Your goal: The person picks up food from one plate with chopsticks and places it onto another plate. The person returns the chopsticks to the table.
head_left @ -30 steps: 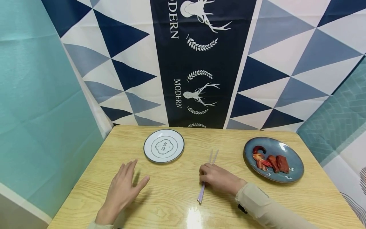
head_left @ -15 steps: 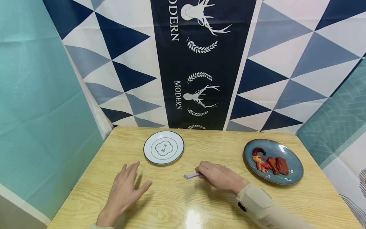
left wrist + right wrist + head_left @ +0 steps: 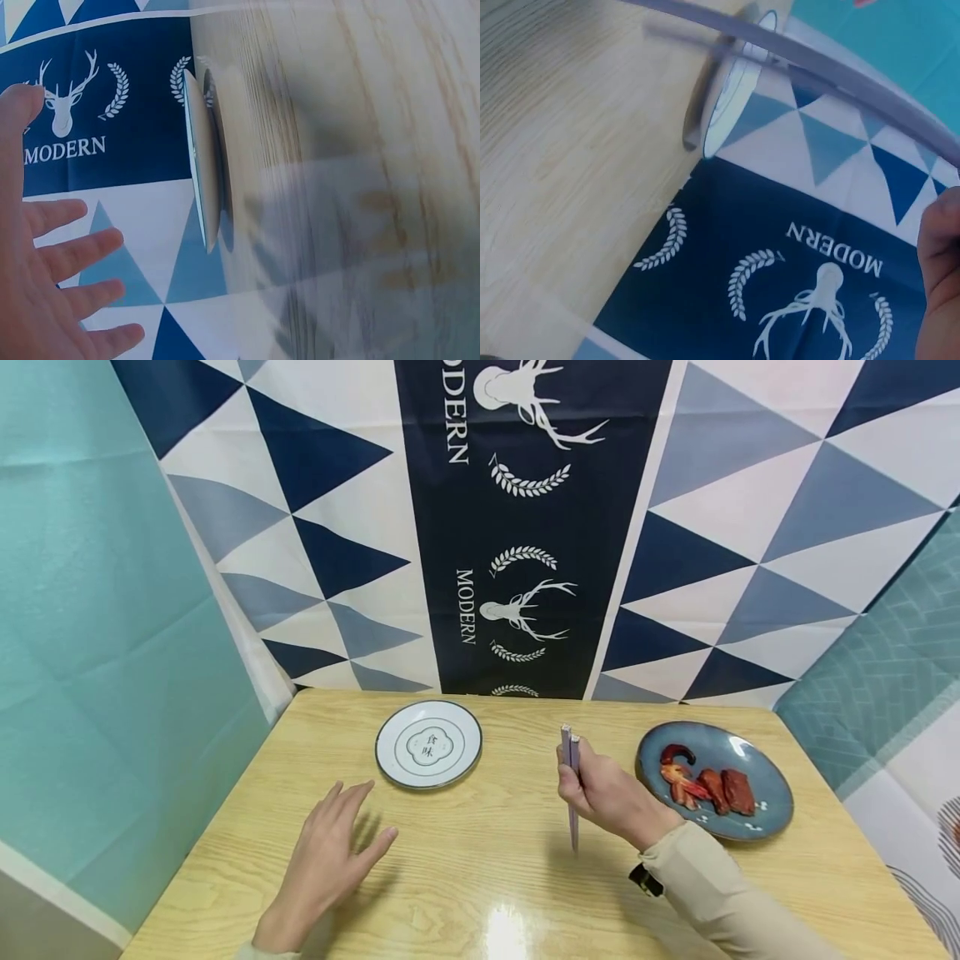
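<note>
"How does it look from your end?"

"I've got a pale wood-grain bench (image 3: 465, 843), glossy enough to throw a bright glare spot, with triangle-and-deer cloth (image 3: 540, 518) behind and a teal sheet (image 3: 127, 635) on the left."

"And your grip?"

"My right hand (image 3: 611, 793) is curled round 2 lilac chopsticks (image 3: 575, 753), above the bench, left of the blue plate (image 3: 708, 743). My left hand (image 3: 326, 852), fingers loosely spread, holds nothing near the white plate (image 3: 429, 770)."

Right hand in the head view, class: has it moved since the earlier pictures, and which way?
Yes. Judged against the glossy blue-grey oval plate, the right hand, gripping slim pale-purple chopsticks, has moved rightward, closer to it.
</note>
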Demonstrator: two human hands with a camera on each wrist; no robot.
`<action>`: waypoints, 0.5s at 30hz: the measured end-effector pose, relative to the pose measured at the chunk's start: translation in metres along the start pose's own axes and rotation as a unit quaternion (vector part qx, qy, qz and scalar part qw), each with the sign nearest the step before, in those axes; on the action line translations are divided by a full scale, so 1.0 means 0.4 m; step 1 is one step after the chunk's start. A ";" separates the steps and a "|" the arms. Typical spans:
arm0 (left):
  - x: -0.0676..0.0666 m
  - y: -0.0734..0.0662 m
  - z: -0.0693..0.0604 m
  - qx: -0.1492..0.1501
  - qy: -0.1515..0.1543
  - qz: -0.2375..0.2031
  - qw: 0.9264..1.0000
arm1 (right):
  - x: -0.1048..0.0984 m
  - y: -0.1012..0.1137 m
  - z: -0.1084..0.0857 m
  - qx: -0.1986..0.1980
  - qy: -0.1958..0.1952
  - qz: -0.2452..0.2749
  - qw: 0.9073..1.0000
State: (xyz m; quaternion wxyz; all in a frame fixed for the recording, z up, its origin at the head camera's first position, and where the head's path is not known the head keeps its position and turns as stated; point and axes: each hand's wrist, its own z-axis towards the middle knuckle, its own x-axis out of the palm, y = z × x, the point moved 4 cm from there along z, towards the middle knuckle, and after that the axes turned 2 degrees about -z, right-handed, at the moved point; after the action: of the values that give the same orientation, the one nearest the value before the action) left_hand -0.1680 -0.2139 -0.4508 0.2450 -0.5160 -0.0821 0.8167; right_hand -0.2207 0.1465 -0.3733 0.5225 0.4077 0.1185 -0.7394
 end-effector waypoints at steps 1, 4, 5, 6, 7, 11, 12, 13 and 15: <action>-0.001 -0.001 0.001 0.005 -0.005 -0.002 1.000 | -0.003 -0.003 -0.003 -0.003 -0.011 -0.012 1.000; -0.003 -0.003 0.003 0.017 -0.015 -0.004 1.000 | -0.005 -0.015 -0.016 -0.008 -0.037 -0.045 0.998; -0.003 -0.004 0.004 0.021 -0.017 -0.004 1.000 | -0.003 -0.020 -0.021 -0.009 -0.044 -0.055 0.997; -0.002 -0.005 0.004 0.024 -0.018 -0.003 1.000 | 0.000 -0.026 -0.027 -0.007 -0.049 -0.059 0.997; -0.001 -0.005 0.004 0.026 -0.019 -0.002 0.999 | 0.003 -0.033 -0.033 -0.008 -0.054 -0.062 0.997; 0.002 -0.005 0.004 0.030 -0.022 0.002 0.999 | 0.018 -0.056 -0.057 -0.003 -0.054 -0.051 0.997; 0.003 -0.005 0.004 0.029 -0.022 0.003 0.999 | 0.022 -0.061 -0.063 -0.001 -0.052 -0.048 0.997; 0.003 -0.005 0.004 0.029 -0.022 0.003 0.999 | 0.024 -0.067 -0.068 0.000 -0.051 -0.043 0.998; 0.004 -0.004 0.004 0.027 -0.021 0.002 0.999 | 0.028 -0.075 -0.077 0.006 -0.051 -0.033 0.998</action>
State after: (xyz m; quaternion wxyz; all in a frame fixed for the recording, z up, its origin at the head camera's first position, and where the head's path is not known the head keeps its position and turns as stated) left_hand -0.1693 -0.2113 -0.4509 0.2555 -0.4920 -0.0636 0.8298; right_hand -0.2334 0.1704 -0.4088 0.5006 0.3683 0.1006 -0.7770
